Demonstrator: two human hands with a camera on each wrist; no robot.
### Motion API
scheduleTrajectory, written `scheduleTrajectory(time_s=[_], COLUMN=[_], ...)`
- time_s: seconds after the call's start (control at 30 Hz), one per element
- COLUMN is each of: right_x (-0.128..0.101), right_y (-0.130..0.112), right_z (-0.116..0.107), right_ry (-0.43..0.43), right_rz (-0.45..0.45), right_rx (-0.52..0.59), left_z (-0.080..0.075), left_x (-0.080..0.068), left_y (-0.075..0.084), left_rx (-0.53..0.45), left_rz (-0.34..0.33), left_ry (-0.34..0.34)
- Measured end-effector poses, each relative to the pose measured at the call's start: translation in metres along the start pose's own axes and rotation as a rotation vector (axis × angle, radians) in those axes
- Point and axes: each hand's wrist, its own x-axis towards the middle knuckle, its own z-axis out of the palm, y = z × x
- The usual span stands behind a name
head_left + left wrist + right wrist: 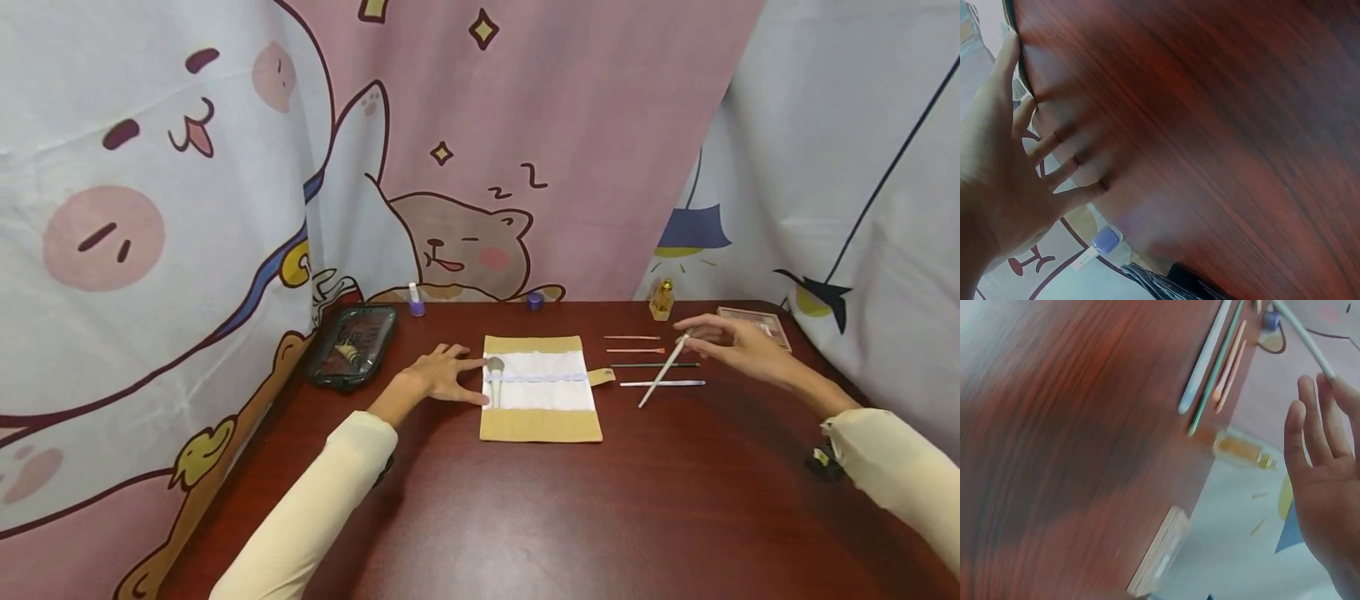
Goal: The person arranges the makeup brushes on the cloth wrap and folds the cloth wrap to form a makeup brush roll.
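A tan brush roll (540, 426) with a white lining lies unfolded on the table. At its left side, one makeup brush (496, 385) with a greyish round head is tucked under the pale strap (551, 377). My left hand (437, 372) rests with spread fingers at the roll's left edge, its thumb and index fingertips overlapping the lining. To the right, my right hand (731, 343) pinches a slim white makeup brush (662, 375) near its upper end, the brush slanting down to the left. Below it lie a white brush (1207, 356) and a green brush (1216, 369).
Two pinkish brushes (635, 351) lie behind the green one. Further back stand a gold bottle (662, 302), a purple jar (534, 302) and a purple-and-white bottle (416, 301). A black clear-topped pouch (352, 346) lies left, a flat palette case (757, 326) right.
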Motion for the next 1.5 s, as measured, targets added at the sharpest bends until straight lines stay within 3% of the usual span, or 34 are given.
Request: scheduleTrajectory(time_s=[0.13,0.4,0.67,1.1,1.33,1.5], right_x=[0.014,0.044,0.075,0.082,0.088,0.091], right_y=[-0.006,-0.028,-0.038,-0.024,-0.036,-0.035], right_z=[0.009,0.022,0.048,0.101,0.13,0.146], right_ry=[0.036,0.082,0.127,-0.06,-0.161,-0.201], right_rz=[-0.048,0.079,0.08,0.158,0.033,0.013], right_rx=[0.101,0.098,0.143,0.013,-0.015,-0.049], left_z=[0.0,0.0,0.002,-0.002,-0.001,0.0], left_x=[0.002,0.001,0.0,0.001,0.001,-0.001], left_y=[0.0,0.001,0.0,0.001,0.0,0.002], left_rx=[0.005,0.007,0.011,-0.002,-0.004,-0.003], left_rz=[0.001,-0.004,-0.017,-0.016,-0.019,-0.015], left_ry=[0.001,-0.001,-0.005,0.0,0.0,-0.005])
